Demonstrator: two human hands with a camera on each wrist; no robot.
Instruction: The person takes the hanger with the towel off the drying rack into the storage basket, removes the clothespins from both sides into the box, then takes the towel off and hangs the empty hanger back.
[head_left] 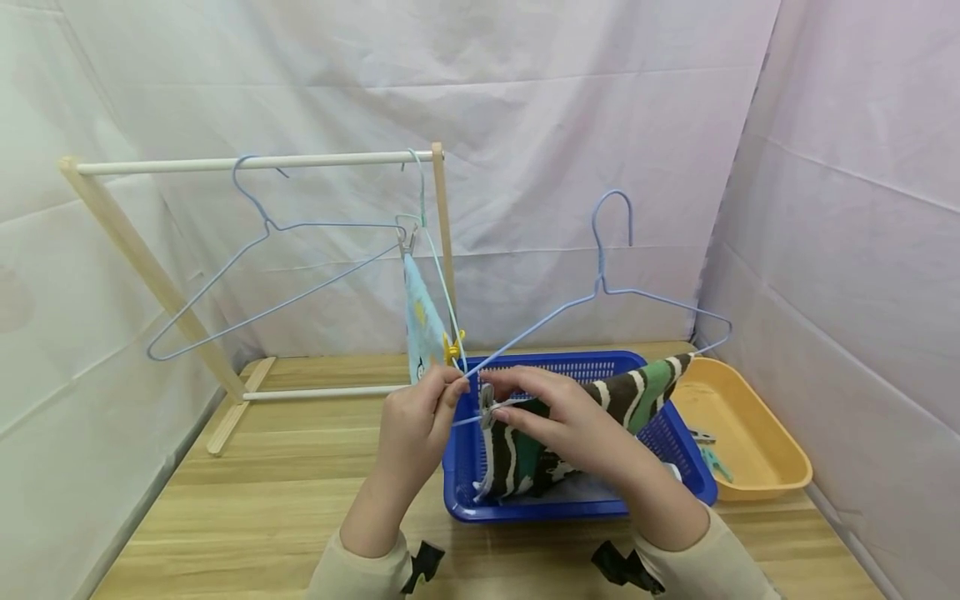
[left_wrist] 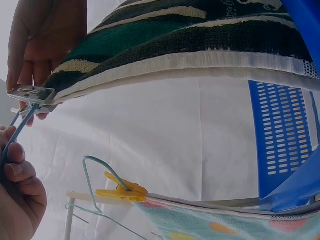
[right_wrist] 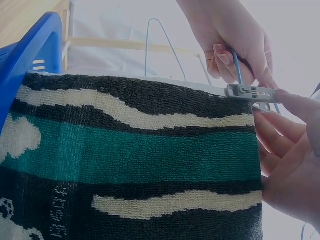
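My left hand [head_left: 418,421] grips a blue wire hanger [head_left: 542,320] near its left end, hook upward. A towel [right_wrist: 150,155] with dark, green and cream wavy stripes drapes over the hanger's lower bar, its lower part reaching the basket. With thumb and fingers, my right hand [head_left: 558,410] pinches a grey clothespin [right_wrist: 252,93] at the towel's left corner. In the left wrist view, the clothespin [left_wrist: 32,94] sits on both the towel edge and the blue wire. Toward the hanger's right end, the towel also lies along the bar.
A blue basket [head_left: 540,510] stands beneath the towel. Right of it, an orange tub [head_left: 757,417] holds loose clothespins [head_left: 716,463]. On the left, a wooden rack [head_left: 330,160] carries a bare blue hanger [head_left: 217,279] and a light-blue cloth [head_left: 424,317] fastened with a yellow clothespin [head_left: 453,347].
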